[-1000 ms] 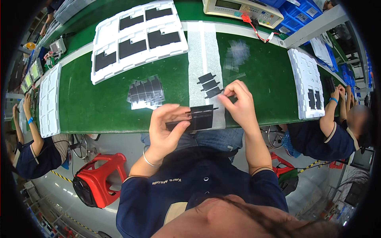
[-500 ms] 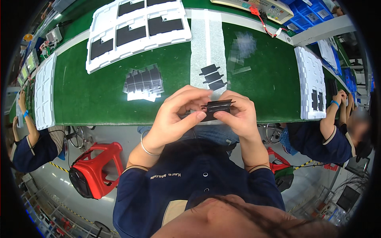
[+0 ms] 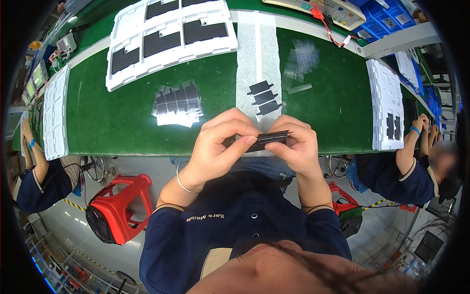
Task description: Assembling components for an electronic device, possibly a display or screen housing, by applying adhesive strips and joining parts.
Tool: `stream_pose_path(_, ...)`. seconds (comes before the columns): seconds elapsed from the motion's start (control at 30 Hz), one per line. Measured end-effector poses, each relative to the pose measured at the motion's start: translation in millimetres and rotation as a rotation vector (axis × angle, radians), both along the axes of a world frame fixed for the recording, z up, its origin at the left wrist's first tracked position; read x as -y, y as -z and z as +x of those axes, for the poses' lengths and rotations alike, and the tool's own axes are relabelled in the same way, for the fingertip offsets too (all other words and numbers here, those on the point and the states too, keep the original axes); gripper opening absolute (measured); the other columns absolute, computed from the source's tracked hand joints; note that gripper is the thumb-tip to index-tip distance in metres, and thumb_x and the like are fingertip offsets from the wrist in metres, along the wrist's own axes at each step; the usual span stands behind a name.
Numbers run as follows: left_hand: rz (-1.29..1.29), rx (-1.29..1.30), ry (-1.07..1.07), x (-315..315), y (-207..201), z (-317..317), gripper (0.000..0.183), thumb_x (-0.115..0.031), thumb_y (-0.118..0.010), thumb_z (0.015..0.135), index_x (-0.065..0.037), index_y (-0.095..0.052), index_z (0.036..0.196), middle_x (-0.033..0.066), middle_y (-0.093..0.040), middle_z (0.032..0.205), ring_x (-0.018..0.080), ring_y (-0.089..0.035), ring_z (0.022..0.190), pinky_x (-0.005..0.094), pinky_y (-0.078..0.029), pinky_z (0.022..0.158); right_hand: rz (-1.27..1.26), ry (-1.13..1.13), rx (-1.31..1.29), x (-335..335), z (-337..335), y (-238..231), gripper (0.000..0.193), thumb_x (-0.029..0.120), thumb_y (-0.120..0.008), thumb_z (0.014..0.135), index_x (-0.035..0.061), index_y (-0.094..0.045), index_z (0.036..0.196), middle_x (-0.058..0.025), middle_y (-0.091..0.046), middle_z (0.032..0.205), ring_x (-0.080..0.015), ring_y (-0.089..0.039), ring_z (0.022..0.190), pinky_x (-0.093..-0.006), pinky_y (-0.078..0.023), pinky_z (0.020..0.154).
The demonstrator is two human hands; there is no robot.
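Observation:
My left hand [image 3: 220, 142] and my right hand [image 3: 296, 144] together pinch a thin black flat part [image 3: 268, 139], held edge-on just over the near edge of the green table [image 3: 122, 122]. Just beyond my hands, three small black pieces [image 3: 263, 98] lie on a white strip [image 3: 257, 59] that runs across the table. A fanned stack of dark sheets [image 3: 177, 104] rests on the green surface to the left of my hands.
A white foam tray [image 3: 166, 39] with black panels sits at the back left. More white trays lie at the left [image 3: 54, 112] and right [image 3: 387, 105]. Clear film bits [image 3: 301, 59] lie behind. Seated people work at both sides. A red stool [image 3: 117, 208] stands below.
My hands have come together from the table and now hold the black part edge-on close to me; one second ago the right hand was reaching toward the small black pieces.

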State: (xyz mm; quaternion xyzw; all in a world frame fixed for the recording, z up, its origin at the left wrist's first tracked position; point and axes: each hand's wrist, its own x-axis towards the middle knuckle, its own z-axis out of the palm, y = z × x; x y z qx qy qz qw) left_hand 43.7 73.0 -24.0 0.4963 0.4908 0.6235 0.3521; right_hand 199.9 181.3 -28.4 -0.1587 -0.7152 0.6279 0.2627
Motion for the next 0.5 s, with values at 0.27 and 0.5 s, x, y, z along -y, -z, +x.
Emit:
stream_pose_path(0.27,0.167,-0.180,-0.193,-7.7,9.4,5.6,0.012,0.004,-0.065,0.067,-0.001,-0.063,0.078,0.0082,-0.055,0.081,0.0210,-0.053,0.077,0.0288,-0.044,0.065,0.206,0.178,-0.071,7.9,-2.5,3.4,0.017,0.000,-0.071,0.062,0.0000,-0.064,0.078,-0.0069,-0.058,0.069,-0.0163,-0.055,0.061,-0.0257,-0.041,0.054)
stream_pose_path(0.5,0.336,-0.342,-0.419,-9.3,11.3,9.2,0.019,0.001,-0.071,0.059,-0.006,-0.064,0.075,0.0061,-0.053,0.083,0.0283,-0.047,0.095,0.0396,-0.040,0.079,0.418,0.273,-0.159,9.8,-11.5,3.8,0.023,-0.002,-0.073,0.058,0.0013,-0.065,0.079,-0.0064,-0.058,0.067,-0.0183,-0.054,0.058,-0.0267,-0.041,0.052)
